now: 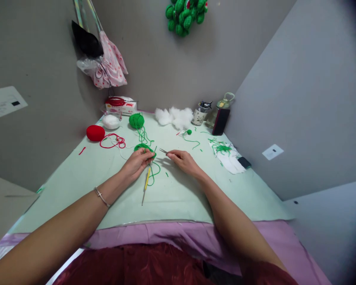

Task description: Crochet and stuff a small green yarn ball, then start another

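My left hand (140,161) pinches a small piece of green yarn work (152,155) near the middle of the table. More green yarn lies behind and beside those fingers, and a loop of it trails on the cloth. A yellow-handled crochet hook (147,179) lies just below, its upper end close to my left fingertips. My right hand (182,160) is closed around small scissors (163,151), whose thin tips point left toward the yarn, a short gap away. The scissors' handles are hidden in my fingers.
Red yarn (95,133), white yarn (110,122) and a green ball (136,120) stand back left. White stuffing (174,117), a pen cup (200,113) and a phone (221,122) are at the back. Green scraps (222,148) lie on white tissue (233,164) at right.
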A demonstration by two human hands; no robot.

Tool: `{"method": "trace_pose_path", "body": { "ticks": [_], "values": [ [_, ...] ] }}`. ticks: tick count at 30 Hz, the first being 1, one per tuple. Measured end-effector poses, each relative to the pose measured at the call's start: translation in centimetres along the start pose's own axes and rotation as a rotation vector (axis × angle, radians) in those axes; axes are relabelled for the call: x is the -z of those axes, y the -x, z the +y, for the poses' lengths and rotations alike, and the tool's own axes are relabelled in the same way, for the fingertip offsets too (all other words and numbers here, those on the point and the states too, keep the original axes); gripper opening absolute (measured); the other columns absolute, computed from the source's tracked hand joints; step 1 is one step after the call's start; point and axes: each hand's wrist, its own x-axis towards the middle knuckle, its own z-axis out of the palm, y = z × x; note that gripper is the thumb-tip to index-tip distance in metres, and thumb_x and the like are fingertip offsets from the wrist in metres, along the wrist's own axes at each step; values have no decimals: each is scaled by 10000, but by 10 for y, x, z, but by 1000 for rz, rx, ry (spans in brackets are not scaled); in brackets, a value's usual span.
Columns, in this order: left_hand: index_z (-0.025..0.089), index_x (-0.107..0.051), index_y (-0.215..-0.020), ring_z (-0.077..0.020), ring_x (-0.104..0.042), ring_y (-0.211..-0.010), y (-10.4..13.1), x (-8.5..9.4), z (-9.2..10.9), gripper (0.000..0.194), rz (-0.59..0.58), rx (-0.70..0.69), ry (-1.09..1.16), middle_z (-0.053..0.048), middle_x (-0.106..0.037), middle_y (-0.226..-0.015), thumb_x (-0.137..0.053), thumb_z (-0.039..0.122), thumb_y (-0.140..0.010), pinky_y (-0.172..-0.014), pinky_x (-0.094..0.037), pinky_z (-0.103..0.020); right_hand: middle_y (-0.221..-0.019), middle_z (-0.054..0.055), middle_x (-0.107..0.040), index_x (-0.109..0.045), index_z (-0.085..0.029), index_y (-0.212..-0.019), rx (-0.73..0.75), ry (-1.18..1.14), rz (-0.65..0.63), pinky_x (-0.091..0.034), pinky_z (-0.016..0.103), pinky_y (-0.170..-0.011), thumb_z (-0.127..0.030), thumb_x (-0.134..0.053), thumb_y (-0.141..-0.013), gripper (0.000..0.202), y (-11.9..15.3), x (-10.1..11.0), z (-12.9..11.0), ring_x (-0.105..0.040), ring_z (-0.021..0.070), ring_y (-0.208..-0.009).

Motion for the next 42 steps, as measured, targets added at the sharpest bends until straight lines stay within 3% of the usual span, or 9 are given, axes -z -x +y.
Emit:
{"method": "trace_pose_path", "body": {
  "ticks": [10, 14, 17, 20, 24, 27, 29, 36, 42],
  "values": [
    [153, -654, -1227, -220, -696, -989, 7, -4, -1, 293, -46, 21, -49, -93, -689, -1200, -672, 309, -979, -834, -615, -411, -696, -5, -632, -801, -166, -979, 11, -96, -17, -355, 266, -628, -533, -568, -923, 438, 3, -4, -20, -480, 128, -644],
    [144, -666, -1168, -190, -694, -908, 9, -5, 2, 238, -52, 23, -40, -73, -698, -1121, -676, 286, -977, -772, -615, -364, -683, 1, -622, -784, -173, -973, -7, 4, 85, -374, 269, -616, -489, -544, -952, 397, 0, -6, -9, -499, 144, -641],
    [142, -667, -1155, -182, -692, -890, 11, -6, 5, 223, -56, 22, -23, -67, -698, -1103, -678, 274, -975, -754, -614, -350, -905, 63, -675, -725, -191, -1165, 19, 132, 238, -443, 302, -725, -398, -559, -965, 332, 2, -5, -4, -575, 196, -808],
    [143, -664, -1161, -179, -691, -877, 11, -6, 6, 227, -58, 24, -5, -66, -697, -1100, -677, 272, -976, -742, -614, -343, -1114, 129, -642, -654, -220, -1311, 167, 248, 310, -463, 367, -874, -278, -609, -955, 364, 9, -8, -11, -578, 245, -990],
    [144, -659, -1172, -170, -688, -845, 11, -6, 5, 238, -74, 45, 15, -63, -697, -1082, -669, 287, -982, -713, -610, -328, -902, 47, -621, -747, -307, -1090, 446, 338, 171, -444, 301, -789, -197, -565, -991, 235, 18, -30, -32, -554, 192, -858],
    [147, -654, -1195, -176, -692, -859, 10, -5, 4, 261, -92, 70, 10, -70, -698, -1101, -665, 304, -986, -723, -614, -338, -858, 48, -607, -734, -249, -1022, 769, 467, 80, -419, 309, -751, -152, -521, -1010, 234, 19, -46, -42, -519, 189, -813],
    [150, -652, -1211, -190, -697, -899, 10, -4, 4, 277, -98, 73, 5, -79, -695, -1137, -665, 310, -985, -753, -619, -358, -851, 60, -614, -715, -205, -954, 875, 490, 72, -411, 317, -734, -137, -499, -1015, 234, 17, -52, -43, -513, 193, -807],
    [159, -644, -1252, -226, -697, -1001, 13, -7, 4, 317, -139, 79, 24, -97, -684, -1222, -660, 332, -987, -837, -616, -423, -859, 73, -683, -693, -205, -959, 701, 216, 188, -462, 331, -757, -188, -491, -1010, 209, 19, -43, -40, -570, 191, -802],
    [126, -777, -876, -169, -703, -886, 31, -16, 18, 130, -197, 53, 92, -101, -753, -988, -779, 256, -885, -845, -585, -267, -941, 86, -747, -705, -188, -1042, 389, -237, 338, -551, 326, -753, -363, -525, -1018, 252, 28, -17, -41, -665, 171, -787]
  ]
}}
